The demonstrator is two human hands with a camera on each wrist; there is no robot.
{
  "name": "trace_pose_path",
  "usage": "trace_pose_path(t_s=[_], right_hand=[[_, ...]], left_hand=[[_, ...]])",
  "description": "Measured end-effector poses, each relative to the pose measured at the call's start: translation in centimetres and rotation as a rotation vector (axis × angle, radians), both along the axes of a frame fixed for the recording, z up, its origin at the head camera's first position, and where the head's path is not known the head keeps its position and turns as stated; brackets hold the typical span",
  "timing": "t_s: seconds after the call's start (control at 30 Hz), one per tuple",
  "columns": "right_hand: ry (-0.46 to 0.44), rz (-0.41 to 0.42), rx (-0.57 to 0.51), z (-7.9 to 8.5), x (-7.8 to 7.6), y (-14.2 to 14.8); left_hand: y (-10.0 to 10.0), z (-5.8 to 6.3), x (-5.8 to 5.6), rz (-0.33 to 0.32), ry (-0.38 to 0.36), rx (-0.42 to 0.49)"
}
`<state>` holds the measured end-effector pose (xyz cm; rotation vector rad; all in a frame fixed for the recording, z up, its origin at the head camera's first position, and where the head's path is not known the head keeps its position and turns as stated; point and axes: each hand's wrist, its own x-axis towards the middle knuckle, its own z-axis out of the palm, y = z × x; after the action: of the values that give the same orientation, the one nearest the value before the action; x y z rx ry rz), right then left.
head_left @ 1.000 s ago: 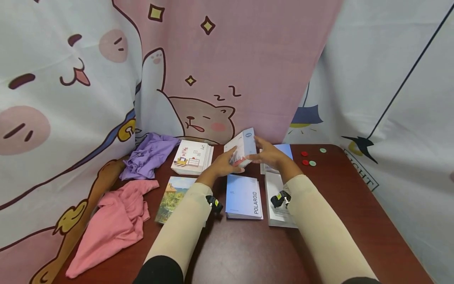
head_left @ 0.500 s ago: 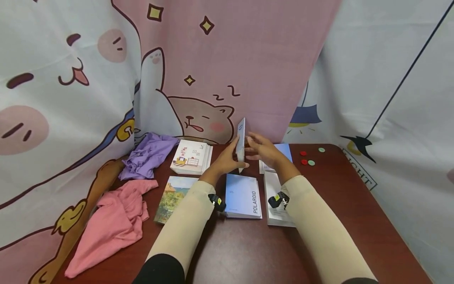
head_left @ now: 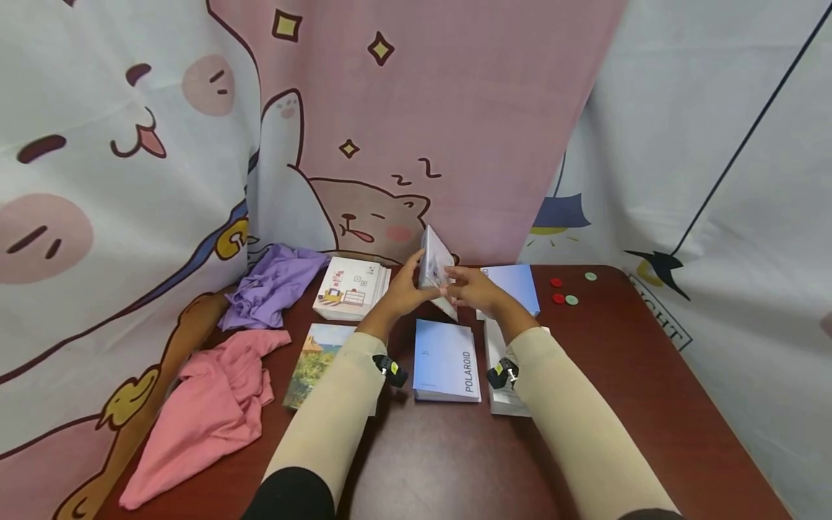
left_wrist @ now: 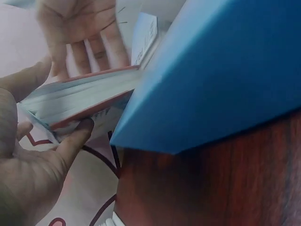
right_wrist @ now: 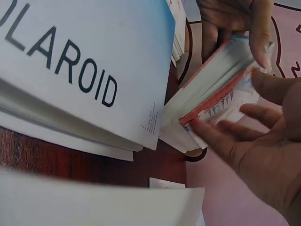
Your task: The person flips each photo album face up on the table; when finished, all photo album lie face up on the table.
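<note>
In the head view a pale book [head_left: 437,261] stands tilted above the back of the table, held between both hands. My left hand [head_left: 401,295] grips its left side with the thumb and fingers. From the right, my right hand [head_left: 479,290] holds the book with its thumb near the edge and its fingers along the cover. Red-edged covers and white page edges of the book [left_wrist: 80,96] show in the left wrist view. The right wrist view has the right hand's fingers [right_wrist: 214,139] lying against the patterned cover.
Below the hands lies a blue POLAROID book [head_left: 445,361]. A white book [head_left: 507,397] and another blue book [head_left: 513,282] lie to the right, a landscape-cover book [head_left: 318,365] and a white book stack [head_left: 351,289] left. Pink cloth [head_left: 214,404], purple cloth [head_left: 276,285] and red and green discs [head_left: 557,298] flank them.
The book has turned from front-facing, through edge-on, to its present tilt. My right hand came off it half a second ago and is now back against it, farther left.
</note>
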<state>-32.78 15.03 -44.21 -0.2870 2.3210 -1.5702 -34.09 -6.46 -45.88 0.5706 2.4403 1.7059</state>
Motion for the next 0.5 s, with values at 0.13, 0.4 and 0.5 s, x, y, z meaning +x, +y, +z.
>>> trace_pose_path(t_s=[0.13, 0.4, 0.5], right_hand=[[-0.008, -0.006, 0.126, -0.2, -0.2, -0.1], [0.001, 0.000, 0.378, -0.9, -0.3, 0.2], [0.040, 0.032, 0.456, -1.1, -0.2, 0.1]], left_hand=[[-0.9, 0.0, -0.1, 0.038, 0.011, -0.064], [-2.5, -1.5, -0.4, 0.088, -0.044, -0.147], [-2.9, -1.9, -0.6, 0.081, -0.031, -0.158]])
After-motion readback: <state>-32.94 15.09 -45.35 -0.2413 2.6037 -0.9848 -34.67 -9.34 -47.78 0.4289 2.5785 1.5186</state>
